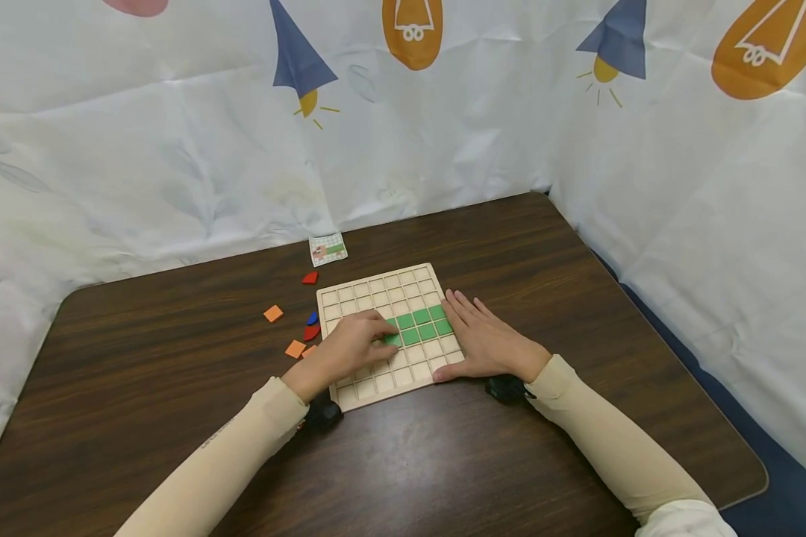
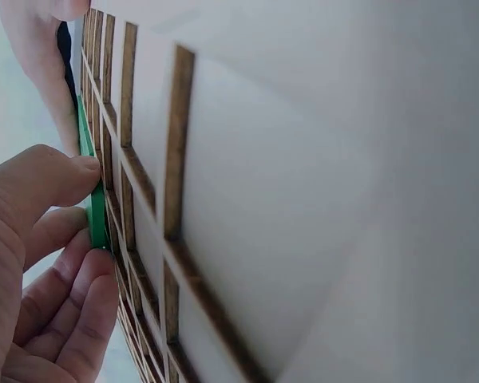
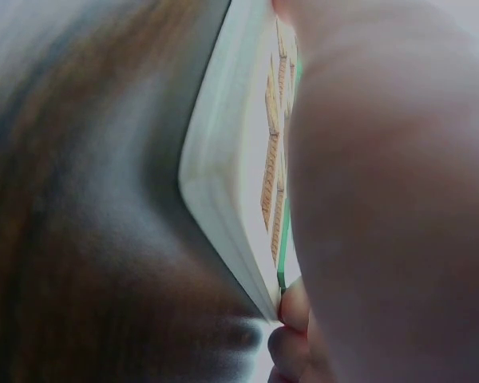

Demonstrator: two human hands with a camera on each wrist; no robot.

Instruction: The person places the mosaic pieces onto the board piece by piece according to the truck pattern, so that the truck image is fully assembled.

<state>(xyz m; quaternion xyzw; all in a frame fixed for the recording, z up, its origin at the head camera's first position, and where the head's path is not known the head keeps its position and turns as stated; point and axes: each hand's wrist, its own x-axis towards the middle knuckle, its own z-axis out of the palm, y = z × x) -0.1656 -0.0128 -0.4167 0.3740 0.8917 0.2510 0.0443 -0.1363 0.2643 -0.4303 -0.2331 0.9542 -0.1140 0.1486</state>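
A wooden grid board point(image 1: 376, 289) lies on the table at a slight angle. Square green tiles point(image 1: 425, 332) fill two neighbouring rows from its right edge toward the middle. At the left end of these rows, my left hand point(image 1: 352, 344) pinches a green tile point(image 2: 96, 214) between thumb and fingers, close over the grid. My right hand point(image 1: 486, 339) rests flat along the board's right side, fingers straight and thumb at the near right corner. The right wrist view shows the board's thick pale edge point(image 3: 223, 159) beside this hand.
Left of the board lie orange square tiles point(image 1: 273, 313), red rounded pieces point(image 1: 310, 277) and a blue piece point(image 1: 312, 318). A small patterned card point(image 1: 327, 250) sits behind it near the back edge. A white printed curtain point(image 1: 208, 149) hangs behind the dark table point(image 1: 141, 358).
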